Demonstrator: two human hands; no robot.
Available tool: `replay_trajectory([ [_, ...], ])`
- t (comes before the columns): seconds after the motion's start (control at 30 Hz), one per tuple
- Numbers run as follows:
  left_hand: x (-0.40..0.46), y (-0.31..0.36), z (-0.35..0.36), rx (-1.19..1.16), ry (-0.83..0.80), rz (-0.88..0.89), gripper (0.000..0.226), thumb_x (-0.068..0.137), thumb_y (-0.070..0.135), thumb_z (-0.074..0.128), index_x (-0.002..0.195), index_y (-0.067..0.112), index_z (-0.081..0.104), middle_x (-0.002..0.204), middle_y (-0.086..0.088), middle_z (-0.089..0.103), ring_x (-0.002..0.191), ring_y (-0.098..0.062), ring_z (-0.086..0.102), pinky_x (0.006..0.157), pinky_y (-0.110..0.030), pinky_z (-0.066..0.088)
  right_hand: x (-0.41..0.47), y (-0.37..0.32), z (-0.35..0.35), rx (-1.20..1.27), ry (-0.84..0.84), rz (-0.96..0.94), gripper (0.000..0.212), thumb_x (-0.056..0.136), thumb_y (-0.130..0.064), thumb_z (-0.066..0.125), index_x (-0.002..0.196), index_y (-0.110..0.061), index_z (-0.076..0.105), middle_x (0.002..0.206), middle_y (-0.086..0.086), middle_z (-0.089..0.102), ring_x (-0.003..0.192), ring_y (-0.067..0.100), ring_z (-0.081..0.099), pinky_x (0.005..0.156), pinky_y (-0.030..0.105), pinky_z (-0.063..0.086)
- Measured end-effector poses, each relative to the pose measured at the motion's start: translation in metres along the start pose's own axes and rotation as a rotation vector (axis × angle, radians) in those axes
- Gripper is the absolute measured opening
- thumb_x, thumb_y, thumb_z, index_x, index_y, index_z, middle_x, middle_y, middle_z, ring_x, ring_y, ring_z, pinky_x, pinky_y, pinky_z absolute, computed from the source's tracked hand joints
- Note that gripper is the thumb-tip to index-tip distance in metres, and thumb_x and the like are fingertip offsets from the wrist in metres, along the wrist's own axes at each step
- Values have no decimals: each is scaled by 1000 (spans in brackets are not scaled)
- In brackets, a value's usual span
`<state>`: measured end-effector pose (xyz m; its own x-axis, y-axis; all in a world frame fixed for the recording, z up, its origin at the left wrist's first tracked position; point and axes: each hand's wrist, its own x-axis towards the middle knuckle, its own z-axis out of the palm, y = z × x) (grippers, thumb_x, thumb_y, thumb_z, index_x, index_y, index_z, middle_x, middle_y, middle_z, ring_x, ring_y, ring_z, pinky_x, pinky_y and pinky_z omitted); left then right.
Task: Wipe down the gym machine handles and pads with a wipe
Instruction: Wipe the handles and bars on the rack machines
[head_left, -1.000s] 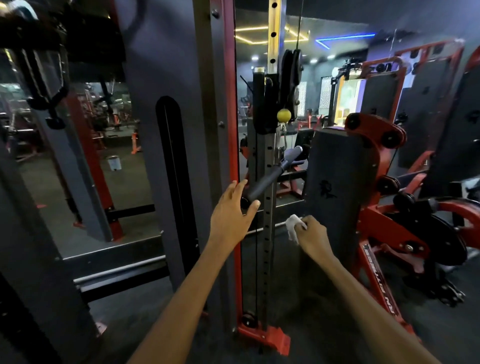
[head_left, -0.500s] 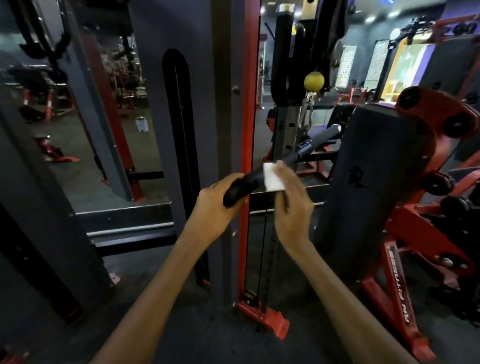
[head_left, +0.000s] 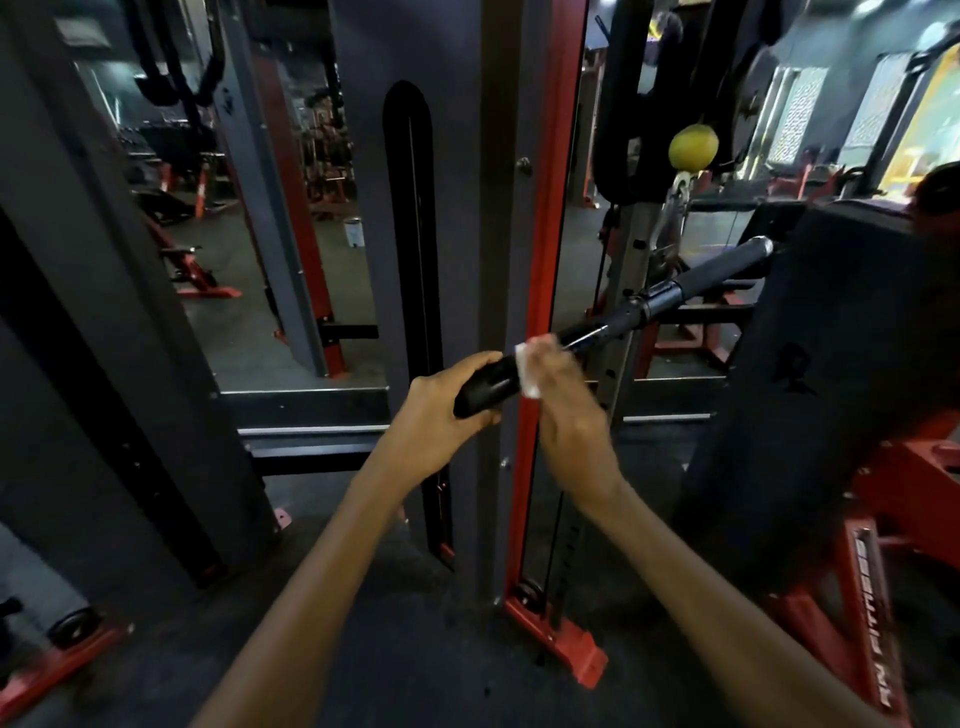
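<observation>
A black straight bar handle hangs from the cable machine and slants from lower left to upper right. My left hand grips its near rubber end from below. My right hand holds a white wipe wrapped round the bar just beyond the left hand. Only the wipe's near edge shows; my fingers cover the other part. The far grip of the bar is bare.
A red and grey upright of the cable machine stands right behind the bar. A yellow ball stopper hangs above on the cable. A large dark pad on a red frame stands close at the right.
My right hand brought the wipe from the pad's side up onto the bar. My left hand closed round the bar's near end. The view has moved closer.
</observation>
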<state>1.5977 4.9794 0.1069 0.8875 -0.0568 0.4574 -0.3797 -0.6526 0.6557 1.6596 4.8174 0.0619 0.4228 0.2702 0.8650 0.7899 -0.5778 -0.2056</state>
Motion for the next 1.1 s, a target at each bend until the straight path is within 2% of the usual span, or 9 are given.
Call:
replay_trajectory([
  [0.07, 0, 1, -1, -2, 2, 45, 58, 81, 4, 74, 135, 16, 54, 111, 9, 64, 97, 13, 59, 85, -4, 42, -9, -12, 7, 18, -70, -256, 45, 88, 14, 49, 132, 4, 46, 138, 20, 47, 134, 28, 39, 111, 45, 33],
  [0.17, 0, 3, -5, 25, -1, 31, 62, 81, 2, 73, 137, 17, 51, 113, 8, 62, 96, 8, 59, 83, -2, 41, 5, 9, 0, -22, -79, -325, 52, 85, 20, 44, 134, 2, 45, 138, 18, 48, 133, 29, 40, 111, 48, 33],
  [0.33, -2, 5, -5, 36, -30, -23, 67, 83, 4, 72, 142, 23, 45, 121, 7, 57, 94, 4, 59, 79, -3, 45, 27, 62, -20, -47, 59, 156, 47, 86, 15, 38, 129, 1, 51, 133, 16, 53, 133, 27, 41, 107, 51, 37],
  [0.4, -1, 5, -5, 35, -23, -22, 67, 83, 4, 72, 142, 22, 45, 121, 6, 59, 93, 1, 60, 79, -4, 46, 27, 44, -16, -10, 116, 214, 43, 88, 10, 38, 128, 3, 52, 132, 18, 53, 131, 27, 43, 107, 48, 39],
  [0.6, -1, 9, -11, 57, -12, -13, 61, 82, 3, 73, 137, 18, 51, 103, 10, 61, 85, 10, 60, 75, -3, 45, 9, 7, -1, -48, -51, -301, 52, 83, 20, 44, 132, 3, 47, 137, 17, 50, 132, 28, 41, 113, 42, 30],
  [0.7, 2, 14, -15, 90, -35, -78, 57, 84, 17, 73, 136, 23, 50, 104, 9, 58, 88, -1, 61, 74, -6, 47, 20, 59, -11, -110, -6, -51, 54, 86, 15, 34, 137, -3, 40, 143, 10, 41, 138, 24, 32, 115, 45, 25],
  [0.83, 20, 26, -12, 211, -57, 9, 67, 82, 37, 74, 141, 30, 44, 132, 13, 52, 117, -2, 49, 99, -23, 40, 29, 83, -19, -38, 44, 244, 49, 92, -1, 29, 140, 0, 37, 147, 14, 37, 141, 19, 25, 115, 45, 27],
  [0.93, 29, 25, -9, 282, -99, -3, 69, 85, 31, 72, 145, 35, 39, 135, 7, 57, 113, -9, 58, 98, -29, 47, 19, 57, -10, -36, 11, 61, 53, 88, 15, 32, 140, 2, 37, 148, 15, 34, 140, 24, 28, 117, 37, 22],
  [1.1, 27, 14, -10, 282, -69, 13, 62, 88, 26, 70, 143, 35, 42, 136, 7, 57, 119, -7, 56, 96, -18, 42, 29, 74, -14, -175, -109, -186, 57, 82, 15, 30, 136, 2, 42, 142, 17, 43, 139, 27, 29, 118, 37, 19],
])
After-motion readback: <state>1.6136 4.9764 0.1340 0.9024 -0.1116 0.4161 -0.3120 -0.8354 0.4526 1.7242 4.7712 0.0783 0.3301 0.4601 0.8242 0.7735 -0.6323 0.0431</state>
